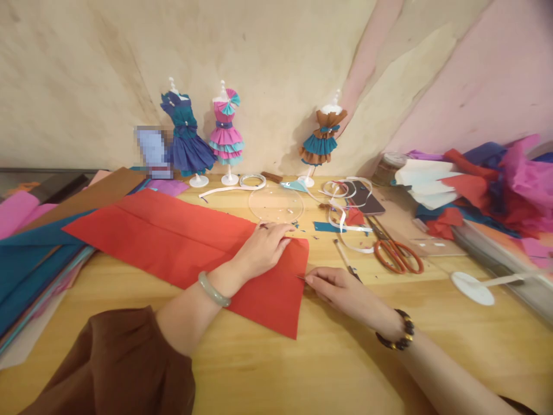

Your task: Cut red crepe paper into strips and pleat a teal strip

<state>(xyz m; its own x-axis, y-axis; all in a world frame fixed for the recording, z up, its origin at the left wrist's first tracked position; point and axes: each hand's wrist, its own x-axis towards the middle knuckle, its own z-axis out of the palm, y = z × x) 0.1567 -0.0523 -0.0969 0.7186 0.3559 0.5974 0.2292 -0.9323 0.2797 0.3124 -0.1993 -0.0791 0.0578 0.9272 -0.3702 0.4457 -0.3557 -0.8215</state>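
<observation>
A large sheet of red crepe paper point(173, 236) lies slantwise on the table, with a crease running along it. My left hand point(261, 248), a pale green bangle at its wrist, rests on the sheet near its right end. Its fingers are stretched out over the paper's upper edge, thumb apart. Just beyond the paper's right edge, my right hand point(332, 285) is closed in a pinch. A thin, pointed, needle-like piece point(300, 277) sticks out from its fingertips over the red paper; its exact kind is too small to make out.
Orange-handled scissors point(398, 256), a pen point(345, 256), white ribbon point(341, 219) and a dark phone point(366, 197) lie to the right. Dressed mini mannequins point(227, 135) stand along the wall. Stacked coloured paper point(43, 253) lies left, crumpled paper point(488, 178) right.
</observation>
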